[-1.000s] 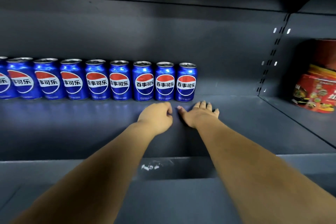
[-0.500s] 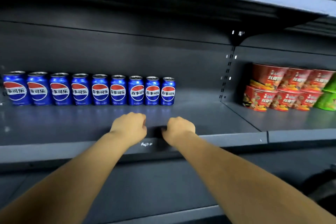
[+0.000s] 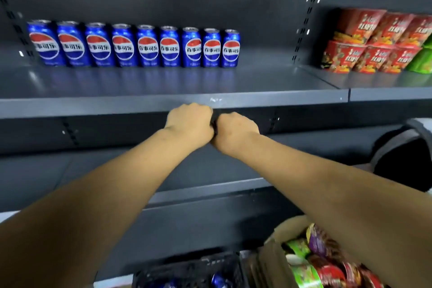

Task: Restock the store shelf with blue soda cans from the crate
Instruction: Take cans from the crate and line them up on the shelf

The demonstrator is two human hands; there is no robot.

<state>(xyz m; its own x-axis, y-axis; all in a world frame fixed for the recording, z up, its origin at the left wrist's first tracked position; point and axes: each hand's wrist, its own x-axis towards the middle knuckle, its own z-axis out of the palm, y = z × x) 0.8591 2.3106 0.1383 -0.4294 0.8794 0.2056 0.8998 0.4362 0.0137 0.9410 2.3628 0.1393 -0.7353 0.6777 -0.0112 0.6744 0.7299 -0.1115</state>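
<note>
The head view is showing me both hands together in front of the front edge of the shelf (image 3: 257, 98). The left hand (image 3: 189, 124) and the right hand (image 3: 235, 132) are curled into loose fists, knuckles almost touching, and I am seeing no can in either of them; the fingers are closed on nothing.

The blue soda cans (image 3: 138, 45) are standing in one row of nine along the back edge of the shelf, starting near its back left corner and ending about the middle. The right part of that back edge is bare. Every can is upright, long axis vertical, pull-tab top up, and the round red-white-blue logo is facing out toward me.

At the bottom edge of the picture I am seeing the dark crate (image 3: 187, 271) with some blue cans inside, only partly visible, and a cardboard box (image 3: 275, 257) of colourful snack packs just beside it on the right. Red noodle cups (image 3: 374, 44) are sitting on the neighbouring shelf section.

What could go wrong, in my judgement: I am reaching down to the crate almost without seeing it, so a hand may go into the snack box instead. Also, when I am setting the next can at the right end of the row, a careless push may knock the last can, and the upright cans standing close together may fall one after another.
</note>
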